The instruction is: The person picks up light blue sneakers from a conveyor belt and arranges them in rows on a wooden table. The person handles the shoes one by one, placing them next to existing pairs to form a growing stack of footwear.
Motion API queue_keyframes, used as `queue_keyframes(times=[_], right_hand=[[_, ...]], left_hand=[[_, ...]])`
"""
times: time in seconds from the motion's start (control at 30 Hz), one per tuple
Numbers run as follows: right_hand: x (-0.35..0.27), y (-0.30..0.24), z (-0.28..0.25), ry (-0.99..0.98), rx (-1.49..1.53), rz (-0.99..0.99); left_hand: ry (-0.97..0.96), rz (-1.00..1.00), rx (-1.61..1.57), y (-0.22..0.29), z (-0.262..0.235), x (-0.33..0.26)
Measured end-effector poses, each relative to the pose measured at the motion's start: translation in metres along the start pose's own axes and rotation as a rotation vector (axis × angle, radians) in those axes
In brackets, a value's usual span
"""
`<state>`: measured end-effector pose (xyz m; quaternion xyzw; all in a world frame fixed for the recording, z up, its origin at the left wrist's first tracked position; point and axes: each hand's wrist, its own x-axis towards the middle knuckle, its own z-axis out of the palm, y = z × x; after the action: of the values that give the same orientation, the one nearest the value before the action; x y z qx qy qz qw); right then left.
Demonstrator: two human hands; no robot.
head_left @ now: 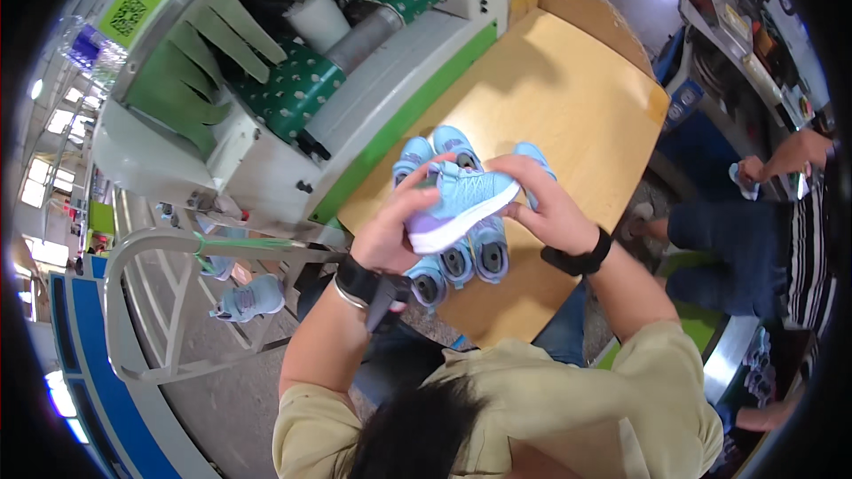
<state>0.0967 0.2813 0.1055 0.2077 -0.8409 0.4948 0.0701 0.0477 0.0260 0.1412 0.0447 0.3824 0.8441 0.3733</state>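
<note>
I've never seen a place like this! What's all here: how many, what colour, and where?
Held shoe: one, light blue and lilac, white sole, between both hands
Table shoes: several, light blue, below and around the held shoe, some partly hidden
Table: one, tan, centre
Machine: one, white and green, upper left
Rack: one, pale metal, left
Rack-side shoe: at least one, light blue, left
Co-worker: at least one, black-and-white stripes, right edge
Wristbands: one black per wrist
Left hand: one, bare, at the heel
Right hand: one, bare, at the toe
</note>
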Motion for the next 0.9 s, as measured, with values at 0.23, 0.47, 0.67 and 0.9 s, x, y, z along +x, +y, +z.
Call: queue_keyframes(times=[0.23, 0.47, 0.67, 0.9], right_hand=[[-0.071, 0.094, 0.044, 0.436, -0.231, 0.361], [-0.059, 0.105, 0.015, 0.444, 0.068, 0.403], [0.117, -0.002, -0.053, 0.491, 0.145, -0.064], [0.349, 0.068, -0.009, 0.525, -0.363, -0.158]], left_hand=[[0.524, 1.027, 0.860, 0.093, 0.007, 0.025], [1.029, 1.023, 1.266, 0.158, -0.083, 0.094], [0.571, 0.829, 1.663, 0.021, -0.029, 0.009], [0.207, 0.264, 2.072, -0.119, -0.040, -0.023]])
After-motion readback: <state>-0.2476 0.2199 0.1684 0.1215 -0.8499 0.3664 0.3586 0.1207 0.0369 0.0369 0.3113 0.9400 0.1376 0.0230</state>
